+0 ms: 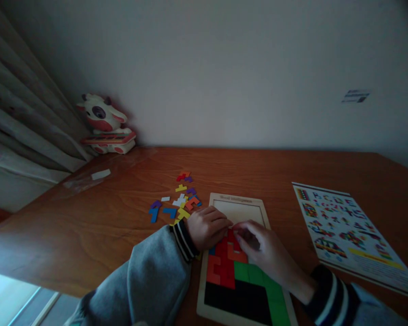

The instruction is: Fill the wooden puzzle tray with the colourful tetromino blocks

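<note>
A wooden puzzle tray (220, 198) lies on the desk, its near part filled with black, green, red and orange blocks and its far part bare. My left hand (206, 226) rests on the tray's left edge with fingers curled. My right hand (258, 246) lies over the tray's middle, fingertips pinching a red piece (231, 234) where the two hands meet. Loose coloured puzzle pieces (180, 201) lie scattered just left of the tray.
A printed pattern sheet (347, 231) lies at the right. A cow-shaped toy (105, 124) stands at the back left corner by a curtain (23, 113). A clear plastic bag (85, 180) lies at the left. The wooden desk (88, 226) meets a white wall.
</note>
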### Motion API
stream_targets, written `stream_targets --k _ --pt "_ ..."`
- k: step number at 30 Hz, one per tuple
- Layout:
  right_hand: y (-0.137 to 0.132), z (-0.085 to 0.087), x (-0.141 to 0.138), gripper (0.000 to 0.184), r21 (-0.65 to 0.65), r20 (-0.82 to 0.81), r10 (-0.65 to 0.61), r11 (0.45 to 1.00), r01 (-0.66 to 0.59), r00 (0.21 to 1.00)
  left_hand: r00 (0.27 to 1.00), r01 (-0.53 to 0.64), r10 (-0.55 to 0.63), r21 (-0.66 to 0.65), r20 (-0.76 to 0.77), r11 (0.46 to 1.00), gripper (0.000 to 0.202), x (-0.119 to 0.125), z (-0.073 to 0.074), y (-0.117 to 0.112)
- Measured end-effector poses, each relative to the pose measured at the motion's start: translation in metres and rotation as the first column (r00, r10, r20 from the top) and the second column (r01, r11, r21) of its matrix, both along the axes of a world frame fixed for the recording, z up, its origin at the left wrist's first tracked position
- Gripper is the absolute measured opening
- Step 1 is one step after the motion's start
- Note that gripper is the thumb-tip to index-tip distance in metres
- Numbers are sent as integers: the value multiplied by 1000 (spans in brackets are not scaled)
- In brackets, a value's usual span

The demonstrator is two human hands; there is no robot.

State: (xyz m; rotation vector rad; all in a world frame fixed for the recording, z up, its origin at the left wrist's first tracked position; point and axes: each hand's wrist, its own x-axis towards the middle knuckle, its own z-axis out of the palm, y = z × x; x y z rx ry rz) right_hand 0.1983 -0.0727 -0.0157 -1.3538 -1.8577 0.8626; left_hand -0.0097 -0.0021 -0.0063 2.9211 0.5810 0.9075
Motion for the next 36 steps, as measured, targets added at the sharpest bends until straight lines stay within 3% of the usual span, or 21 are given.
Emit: stream_targets --k 4,7,12,19,29,32,36 --pt "-1 -2 0 12 104 107 19 994 -30 994 1000 -9 9 -10 -11 1000 20 0 0 0" --pt "-2 3 1 11 89 136 49 994 -62 990 1000 11 -11 -18 6 1000 20 0 1 0" --pt "-3 8 4 19 23 44 48 999 -49 998 999 34 -34 -29 3 999 21 0 2 -1" --pt "-7 2 6 21 -5 -78 4 1000 -5 997 997 63 -62 -42 44 997 32 0 0 -3" --pt "-8 -5 9 22 35 -34 -16 999 17 999 985 154 -156 -31 -79 988 37 0 2 -9" --pt "-9 -5 9 21 43 -42 -34 998 36 999 998 69 -69 0 -12 998 29 -4 4 -4" --pt "-10 -3 10 21 64 -40 -49 997 51 998 955 -263 264 -19 134 964 24 -29 7 24"
